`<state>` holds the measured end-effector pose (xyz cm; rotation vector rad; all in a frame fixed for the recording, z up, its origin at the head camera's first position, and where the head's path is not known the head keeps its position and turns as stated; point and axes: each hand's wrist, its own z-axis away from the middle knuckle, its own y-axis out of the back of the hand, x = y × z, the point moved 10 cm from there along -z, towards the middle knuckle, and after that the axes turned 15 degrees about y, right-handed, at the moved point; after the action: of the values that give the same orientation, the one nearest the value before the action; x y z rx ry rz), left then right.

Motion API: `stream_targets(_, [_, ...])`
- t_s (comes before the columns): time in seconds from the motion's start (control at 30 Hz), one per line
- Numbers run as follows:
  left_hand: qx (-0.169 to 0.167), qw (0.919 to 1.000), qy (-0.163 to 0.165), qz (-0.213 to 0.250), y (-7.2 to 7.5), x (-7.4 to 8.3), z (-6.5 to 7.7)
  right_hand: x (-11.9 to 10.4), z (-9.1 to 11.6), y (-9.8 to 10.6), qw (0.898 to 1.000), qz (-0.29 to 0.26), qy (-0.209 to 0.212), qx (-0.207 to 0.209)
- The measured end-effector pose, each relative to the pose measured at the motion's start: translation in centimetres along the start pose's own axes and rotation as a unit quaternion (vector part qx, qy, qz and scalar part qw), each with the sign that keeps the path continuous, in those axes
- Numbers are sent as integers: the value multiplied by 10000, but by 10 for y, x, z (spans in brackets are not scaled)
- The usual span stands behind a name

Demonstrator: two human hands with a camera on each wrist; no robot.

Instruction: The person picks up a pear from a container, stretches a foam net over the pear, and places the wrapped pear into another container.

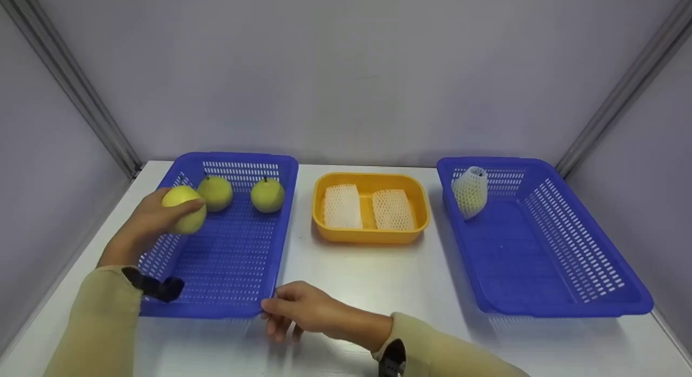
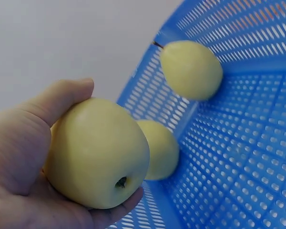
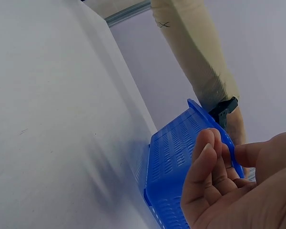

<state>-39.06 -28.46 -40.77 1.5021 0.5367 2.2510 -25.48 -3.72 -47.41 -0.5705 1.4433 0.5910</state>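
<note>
In the head view my left hand (image 1: 148,217) grips a yellow-green pear (image 1: 186,217) over the left side of the left blue basket (image 1: 216,310). The left wrist view shows the thumb and fingers round this pear (image 2: 97,152), its stem hollow facing the camera. Two more pears, one at the left (image 1: 215,193) and one at the right (image 1: 267,195), sit near the basket's back wall. My right hand (image 1: 311,310) pinches the rim at that basket's front right corner. From the right wrist, its thumb (image 3: 252,155) and fingers meet at the blue rim.
An orange tub (image 1: 373,236) with two white foam nets, left (image 1: 343,206) and right (image 1: 393,209), stands in the middle. On the right, another blue basket (image 1: 562,310) holds a foam-netted fruit (image 1: 469,196) in its back left corner. A wall rises behind.
</note>
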Motion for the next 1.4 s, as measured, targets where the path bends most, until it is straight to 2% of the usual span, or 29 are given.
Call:
stream_targets(0.1, [107, 9997, -161, 125, 1, 9, 8, -1, 1, 2, 10000, -4, 12, 3])
stream_targets(0.3, [353, 9980, -516, 61, -2, 28, 27, 3, 5, 8, 9999, -10, 17, -123])
stream_targets(0.6, [535, 9951, -814, -165, -21, 45, 68, 4, 16, 36, 9996, 12, 270, -129])
stream_targets(0.8, [571, 9960, -683, 42, -35, 51, 94, -6, 28, 55, 9970, -166, 718, -234])
stream_targets(0.93, [609, 9964, -563, 154, -46, 55, 115, -22, 40, 69, 9911, -331, 1279, -159])
stream_targets(1.13, [593, 9938, -706, 617, -74, 60, 148, -46, 63, 90, 9719, -529, 2294, 29])
stream_targets(1.33, [181, 9913, -830, 1001, -115, 66, 167, -55, 84, 110, 9655, -161, 2564, 422])
stream_targets(1.4, [10, 9876, -979, 1231, -131, 69, 172, -59, 91, 112, 9624, 22, 2672, 488])
